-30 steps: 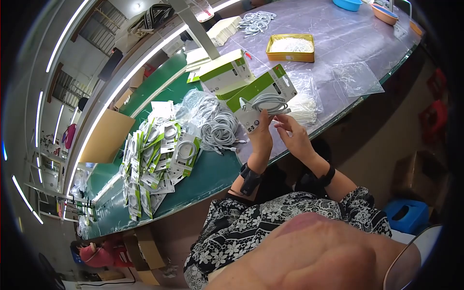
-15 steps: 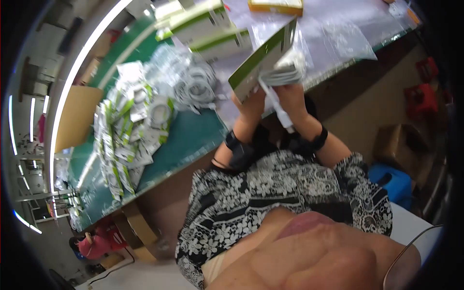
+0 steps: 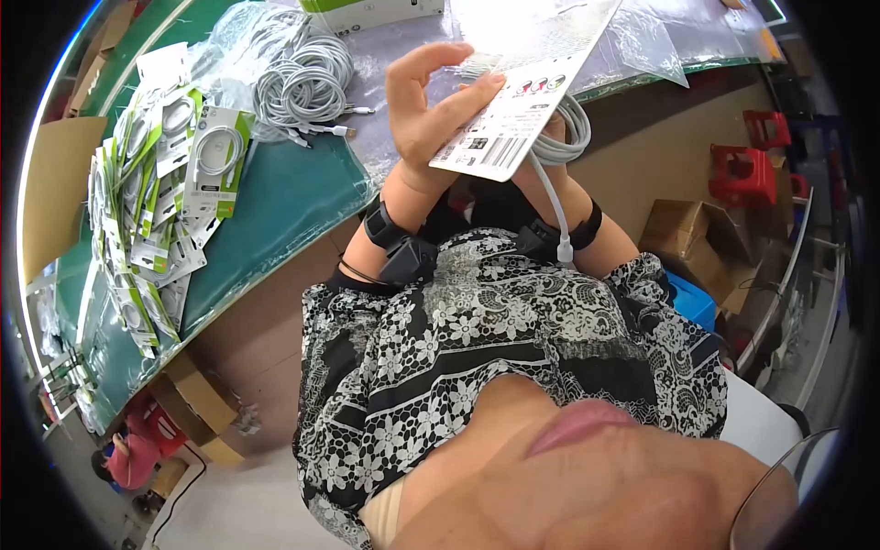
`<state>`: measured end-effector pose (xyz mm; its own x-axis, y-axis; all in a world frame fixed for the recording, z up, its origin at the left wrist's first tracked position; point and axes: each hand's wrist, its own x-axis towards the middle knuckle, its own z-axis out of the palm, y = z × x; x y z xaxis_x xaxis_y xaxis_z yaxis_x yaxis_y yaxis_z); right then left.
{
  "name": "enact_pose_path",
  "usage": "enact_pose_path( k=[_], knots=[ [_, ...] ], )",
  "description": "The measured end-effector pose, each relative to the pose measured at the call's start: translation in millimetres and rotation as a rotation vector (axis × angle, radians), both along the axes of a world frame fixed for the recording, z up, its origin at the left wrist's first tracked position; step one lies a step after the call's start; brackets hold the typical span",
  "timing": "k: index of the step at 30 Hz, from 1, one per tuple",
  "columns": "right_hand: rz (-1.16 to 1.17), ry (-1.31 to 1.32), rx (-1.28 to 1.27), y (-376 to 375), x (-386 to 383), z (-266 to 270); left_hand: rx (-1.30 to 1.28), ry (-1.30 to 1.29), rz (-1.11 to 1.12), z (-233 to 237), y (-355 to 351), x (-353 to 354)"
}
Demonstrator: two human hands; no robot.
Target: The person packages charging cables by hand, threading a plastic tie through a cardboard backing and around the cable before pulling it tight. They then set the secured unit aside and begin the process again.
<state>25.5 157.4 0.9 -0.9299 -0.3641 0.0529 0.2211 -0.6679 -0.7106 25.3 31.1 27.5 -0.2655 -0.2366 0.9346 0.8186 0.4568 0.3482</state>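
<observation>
My left hand [image 3: 426, 115] holds a white packaging card [image 3: 522, 101] by its left edge. The thumb lies across the card's printed side, which carries a barcode and small symbols, and the forefinger is raised apart. Behind the card's right edge is a coiled grey-white charging cable [image 3: 576, 137]. My right hand [image 3: 548, 172] grips this coil from below, its fingers mostly hidden by card and cable. One cable end hangs down, with its white plug [image 3: 565, 249] over my right forearm.
On the green table [image 3: 307, 188] lie a heap of carded cables [image 3: 156, 202] and a pile of loose coiled cables [image 3: 307, 82]. A green-and-white box [image 3: 385, 13] and clear plastic bags [image 3: 646, 41] are farther back. Red stools [image 3: 741, 174] and a cardboard box [image 3: 692, 243] stand right.
The card has turned, so its barcode side now faces me instead of its green side. The cable plug hangs lower. My view has shifted, moving the table's piles left and up.
</observation>
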Motion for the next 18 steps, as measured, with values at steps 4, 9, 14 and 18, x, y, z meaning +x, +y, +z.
enact_pose_path(
  k=[4, 9, 14, 18],
  knots=[
    [0.035, 0.378, 0.262, -1, -1, -30, 0.03, -0.062, -0.028, -8, -9, 3],
    [0.192, 0.319, 0.259, 4, 2, -42, -0.18, -0.018, -0.061, -8, -27, 8],
    [0.414, -0.089, 0.001, 4, 14, -15, -0.217, -0.037, -0.086, -10, -35, 15],
    [0.534, -0.326, -0.153, 5, 25, 25, -0.146, -0.027, -0.111, -18, -36, 11]
  ],
)
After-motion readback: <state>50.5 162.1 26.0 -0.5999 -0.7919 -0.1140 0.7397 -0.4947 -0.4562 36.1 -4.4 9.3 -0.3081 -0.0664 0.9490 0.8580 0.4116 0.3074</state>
